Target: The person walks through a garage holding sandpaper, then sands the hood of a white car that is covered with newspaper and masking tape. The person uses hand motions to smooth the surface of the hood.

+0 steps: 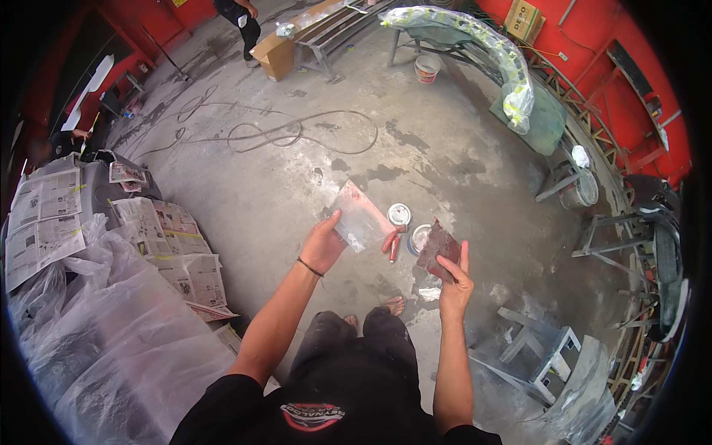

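Observation:
My left hand (322, 248) grips the near-left edge of a flat, pale mixing board (359, 219), smeared with pink and white paste. On the other side, my right hand (454, 288) is closed on a dark reddish-brown spreader (439, 248), thin and flat with pale stains. The two held pieces are apart, both above the floor. Below and between them stand a round tin (399, 214) with a whitish top and a second tin (420, 237), partly hidden by the spreader. A red tube (394, 248) lies beside the tins.
At left, a car is covered with newspaper (178, 237) and plastic sheeting (133, 348). A metal-framed step stool (545, 356) stands at right. A long hose (297, 133) loops over the concrete floor. Beyond are a wrapped bumper (512, 74), a bucket (427, 68) and another person (241, 22).

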Tool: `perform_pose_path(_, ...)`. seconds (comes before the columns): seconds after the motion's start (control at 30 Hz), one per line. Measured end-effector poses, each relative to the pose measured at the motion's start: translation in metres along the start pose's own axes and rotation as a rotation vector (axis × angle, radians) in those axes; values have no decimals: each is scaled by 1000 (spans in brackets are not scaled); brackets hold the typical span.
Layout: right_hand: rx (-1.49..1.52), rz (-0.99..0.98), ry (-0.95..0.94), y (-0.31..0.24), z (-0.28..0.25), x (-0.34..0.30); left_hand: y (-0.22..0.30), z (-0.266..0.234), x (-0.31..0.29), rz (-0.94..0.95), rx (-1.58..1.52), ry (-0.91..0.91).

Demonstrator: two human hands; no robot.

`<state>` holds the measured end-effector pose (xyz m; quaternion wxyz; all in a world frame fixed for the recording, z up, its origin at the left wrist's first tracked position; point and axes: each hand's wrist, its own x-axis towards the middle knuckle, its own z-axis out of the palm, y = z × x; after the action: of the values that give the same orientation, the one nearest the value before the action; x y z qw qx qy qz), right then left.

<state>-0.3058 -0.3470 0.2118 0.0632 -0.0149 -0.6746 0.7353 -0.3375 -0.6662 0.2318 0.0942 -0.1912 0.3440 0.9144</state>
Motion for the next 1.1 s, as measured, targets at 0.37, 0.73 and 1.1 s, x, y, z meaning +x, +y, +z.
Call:
perform_pose_path(0.37,479,818,524,142,-54,-55,-98,-113,120,190,564,249)
perform_pose_path(0.73,557,491,369,266,-45,38,-211,-198,226,27,547,271)
perform_pose_path(1.1,-646,48,169,357,-123,90,-266,-223,342,-126,151,40)
